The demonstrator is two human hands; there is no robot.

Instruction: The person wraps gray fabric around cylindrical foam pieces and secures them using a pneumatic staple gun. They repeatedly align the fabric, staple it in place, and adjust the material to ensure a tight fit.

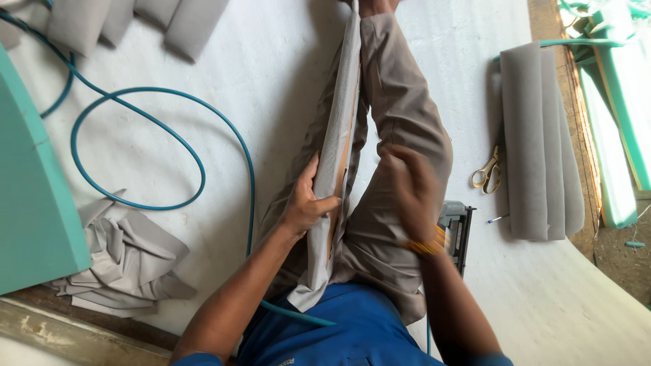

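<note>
I am sitting on the white surface [285, 61] with a long board [337, 169] standing on edge between my legs, grey fabric [332, 135] wrapped over it. My left hand [305, 203] pinches the fabric against the board's left face, thumb hooked over the edge where a strip of bare wood shows. My right hand [410, 193] is just right of the board, over my thigh; it is blurred, so I cannot tell whether it is spread or curled on anything.

The staple gun [458, 230] sits further right of the board, beside my right knee, its nose near my trouser leg. If my moving right hand knocks it, or grabs it carelessly by the trigger, it could fire into my leg. The blue air hose [169, 135] loops across the surface left of the board and runs under my left arm; a tug could drag it against the board and shift my grip.

If my left pinch slackens, the fabric may slide and wrinkle, or the board tip sideways off my legs. The scissors [487, 171] lie well right of the board, by the folded grey foam [539, 142]; a careless reach there risks a cut.
</note>
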